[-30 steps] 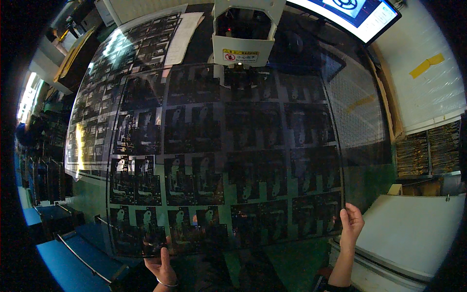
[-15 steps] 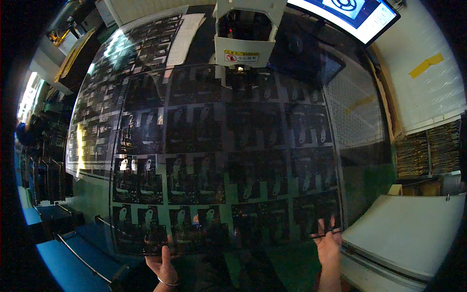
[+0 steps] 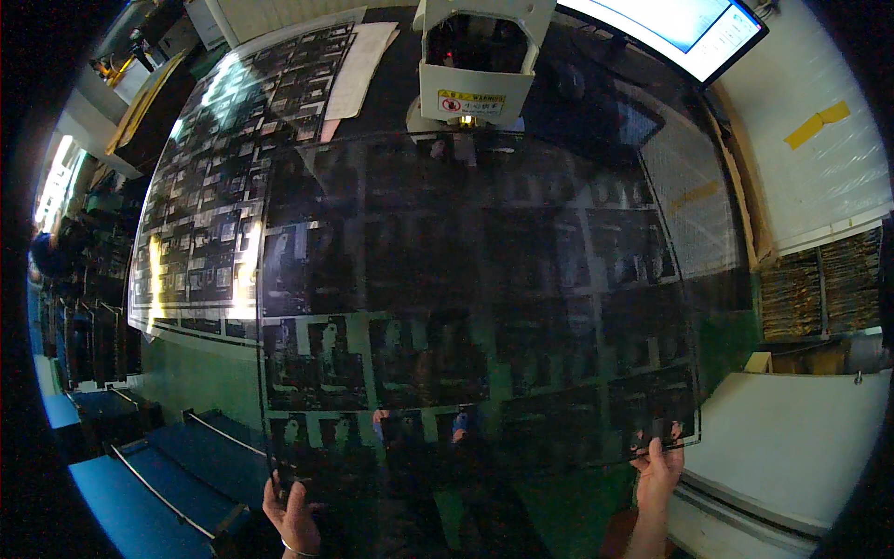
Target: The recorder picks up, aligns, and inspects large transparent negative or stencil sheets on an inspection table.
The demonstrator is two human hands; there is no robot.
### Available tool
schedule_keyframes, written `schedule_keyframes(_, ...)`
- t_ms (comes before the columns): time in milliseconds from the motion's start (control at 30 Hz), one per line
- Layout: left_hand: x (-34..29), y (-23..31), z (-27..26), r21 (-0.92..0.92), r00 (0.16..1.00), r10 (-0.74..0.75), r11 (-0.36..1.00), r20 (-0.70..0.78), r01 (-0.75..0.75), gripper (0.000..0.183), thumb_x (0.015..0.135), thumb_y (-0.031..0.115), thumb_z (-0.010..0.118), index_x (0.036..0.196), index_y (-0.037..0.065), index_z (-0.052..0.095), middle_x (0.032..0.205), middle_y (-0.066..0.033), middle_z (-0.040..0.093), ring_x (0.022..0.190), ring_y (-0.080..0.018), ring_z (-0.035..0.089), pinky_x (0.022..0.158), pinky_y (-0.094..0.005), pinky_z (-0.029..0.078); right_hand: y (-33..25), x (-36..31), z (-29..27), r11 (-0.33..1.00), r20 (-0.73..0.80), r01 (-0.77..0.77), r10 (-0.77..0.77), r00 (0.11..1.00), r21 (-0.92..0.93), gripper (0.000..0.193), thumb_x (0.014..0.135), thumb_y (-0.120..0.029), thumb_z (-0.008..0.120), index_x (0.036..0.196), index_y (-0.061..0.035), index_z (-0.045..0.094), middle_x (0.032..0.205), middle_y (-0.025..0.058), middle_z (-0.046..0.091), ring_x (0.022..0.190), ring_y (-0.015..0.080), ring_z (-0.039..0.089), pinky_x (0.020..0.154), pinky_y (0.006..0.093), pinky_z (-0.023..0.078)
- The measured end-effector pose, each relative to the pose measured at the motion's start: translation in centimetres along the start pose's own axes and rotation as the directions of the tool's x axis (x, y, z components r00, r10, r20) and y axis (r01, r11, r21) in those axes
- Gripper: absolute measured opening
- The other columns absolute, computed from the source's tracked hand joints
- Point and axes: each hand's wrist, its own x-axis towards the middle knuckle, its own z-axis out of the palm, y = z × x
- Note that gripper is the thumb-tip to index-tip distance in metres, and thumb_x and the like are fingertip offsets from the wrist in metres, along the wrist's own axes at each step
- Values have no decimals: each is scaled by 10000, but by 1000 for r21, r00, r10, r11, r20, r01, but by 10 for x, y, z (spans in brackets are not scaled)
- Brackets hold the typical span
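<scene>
A large see-through film sheet, printed with dark circuit-like blocks in rows, spans the middle of the view. My left hand grips its near left corner, thumb on top and a band on the wrist. At the near right corner my right hand pinches the edge, its other fingers showing through the film. The sheet's far edge lies by a pale machine head with a small light under it. Another patterned film sheet lies on the left, partly beneath the held one.
A lit monitor stands at the far right. White paper lies beside the machine head. Blue racks with metal bars are at the lower left. On the right are a white cabinet and shelves of thin stacked sheets.
The held film sheet has shifted right with both hands, uncovering more of the left sheet. My left hand sits a little lower. The monitor's picture has changed from a ring shape to a plain bright area.
</scene>
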Motion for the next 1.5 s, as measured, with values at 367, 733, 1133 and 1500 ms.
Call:
schedule_keyframes(367, -15, -18, 19, 53, 999, -46, 998, 0, 46, 406, 786, 38, 545, 1155, 25, 376, 990, -89, 528, 758, -179, 565, 507, -302, 538, -17, 14, -1, 995, -70, 93, -90, 994, 43, 410, 831, -134, 545, 1218, -112, 411, 967, 38, 548, 779, 107, 543, 611, 259, 479)
schedule_keyframes(733, -8, -12, 19, 32, 912, -196, 980, 360, 197, 336, 799, 41, 528, 1115, 11, 417, 981, -98, 543, 836, -199, 572, 537, -307, 547, -24, 31, -6, 981, -99, 186, -181, 978, 47, 382, 832, -135, 545, 1195, -98, 429, 1040, 40, 538, 864, 121, 543, 650, 255, 485)
schedule_keyframes(1133, -24, -2, 35, 40, 944, -88, 996, 319, 79, 223, 793, -20, 554, 1011, -9, 508, 828, -27, 563, 657, -84, 526, 541, -229, 483, -30, 42, -4, 973, -76, 216, -211, 975, 76, 385, 816, -168, 574, 1173, -111, 442, 1018, 51, 538, 806, 136, 548, 612, 266, 475)
schedule_keyframes(1500, -25, 1, 43, -13, 924, -53, 998, 379, 63, 257, 785, -31, 561, 1034, -44, 500, 807, -17, 547, 658, -77, 517, 537, -240, 478, -37, 52, -6, 972, -87, 233, -229, 970, 40, 292, 813, -165, 582, 1078, -96, 479, 935, 17, 564, 744, 99, 552, 574, 232, 458)
